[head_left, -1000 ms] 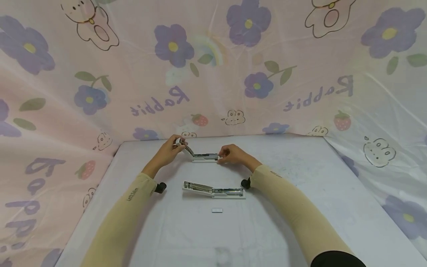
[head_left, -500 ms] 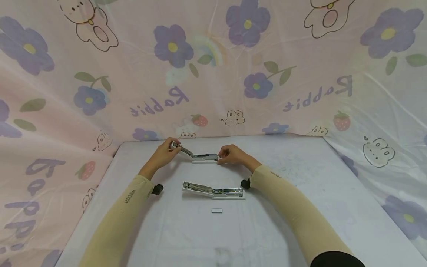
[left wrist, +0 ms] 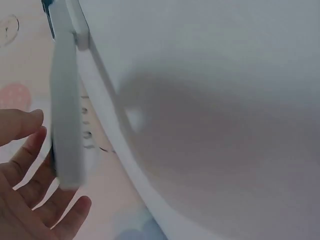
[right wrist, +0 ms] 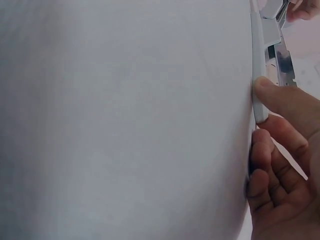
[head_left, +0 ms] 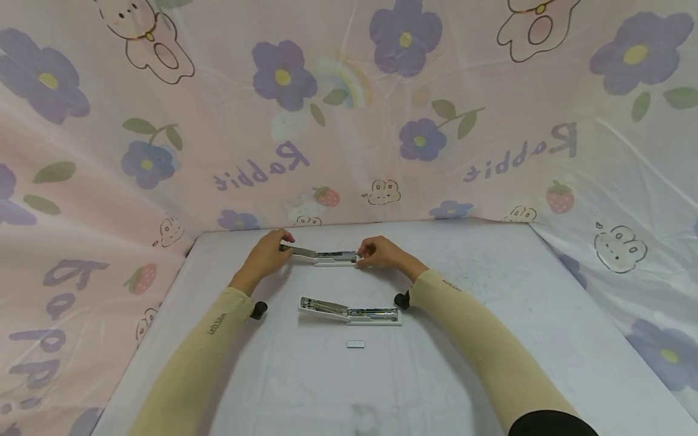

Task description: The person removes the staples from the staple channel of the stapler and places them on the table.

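At the back of the table, a white stapler point(head_left: 335, 263) lies swung wide, its metal magazine showing. My right hand point(head_left: 380, 252) pinches the front end of its base, the thumb point(right wrist: 275, 95) on the side of the base in the right wrist view. My left hand point(head_left: 266, 255) is at the end of the raised top arm. In the left wrist view that white arm point(left wrist: 67, 110) passes in front of the loosely bent fingers point(left wrist: 35, 187), while the thumb is off to one side of it. Closer to me lies a second swung-wide stapler point(head_left: 375, 315), untouched.
A small strip of staples point(head_left: 355, 344) lies on the white table point(head_left: 305, 393) in front of the nearer stapler. A patterned cloth point(head_left: 349, 133) hangs right behind the table's back edge. Black wrist cameras point(head_left: 402, 300) stick out from both sleeves.
My left hand has moved left and down, and the far stapler's top arm has swung lower, from steeply raised to nearly flat. The right hand has stayed at the base.
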Tool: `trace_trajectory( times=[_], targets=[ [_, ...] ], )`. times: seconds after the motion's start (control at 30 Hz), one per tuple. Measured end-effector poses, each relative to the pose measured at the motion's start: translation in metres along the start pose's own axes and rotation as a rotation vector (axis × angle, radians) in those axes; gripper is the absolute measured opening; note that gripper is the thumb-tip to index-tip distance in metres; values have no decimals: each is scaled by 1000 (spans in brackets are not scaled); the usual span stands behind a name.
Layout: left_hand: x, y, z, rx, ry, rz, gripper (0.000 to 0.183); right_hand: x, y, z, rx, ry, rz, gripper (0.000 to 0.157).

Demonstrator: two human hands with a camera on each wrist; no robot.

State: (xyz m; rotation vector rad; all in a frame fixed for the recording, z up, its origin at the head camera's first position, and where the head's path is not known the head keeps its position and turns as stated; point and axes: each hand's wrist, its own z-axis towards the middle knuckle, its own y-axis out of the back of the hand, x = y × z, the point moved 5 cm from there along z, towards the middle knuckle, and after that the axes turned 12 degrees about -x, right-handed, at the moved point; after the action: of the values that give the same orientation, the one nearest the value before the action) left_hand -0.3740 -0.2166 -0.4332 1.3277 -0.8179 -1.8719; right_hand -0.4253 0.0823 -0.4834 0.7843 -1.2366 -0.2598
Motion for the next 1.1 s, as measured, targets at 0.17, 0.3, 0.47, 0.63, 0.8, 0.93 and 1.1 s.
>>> trace_trajectory(
  times=[0.17, 0.3, 0.47, 0.63, 0.8, 0.93, 1.1],
  targets=[
    [-21, -5, 5, 25, -65, -7, 27, -1, -1, 1, -2, 1, 4, 23],
    [-36, -13, 8, 88, -81, -30, 25, -3, -1, 2, -5, 0, 3, 22],
    [-46, -28, 14, 159, -118, -44, 24, -2, 0, 1, -6, 2, 15, 23],
    [-55, -39, 19, 209, -172, -39, 20, 1, 1, -1, 2, 2, 23, 24],
    [-62, -45, 24, 228, -194, -33, 16, 0, 1, 1, 0, 8, 27, 23],
    [-65, -52, 27, 251, -207, -23, 12, -2, 0, 2, 2, 15, 33, 24],
    [-66, -60, 29, 260, -222, -7, 9, -4, -1, 2, 0, 7, 33, 23]
  ],
)
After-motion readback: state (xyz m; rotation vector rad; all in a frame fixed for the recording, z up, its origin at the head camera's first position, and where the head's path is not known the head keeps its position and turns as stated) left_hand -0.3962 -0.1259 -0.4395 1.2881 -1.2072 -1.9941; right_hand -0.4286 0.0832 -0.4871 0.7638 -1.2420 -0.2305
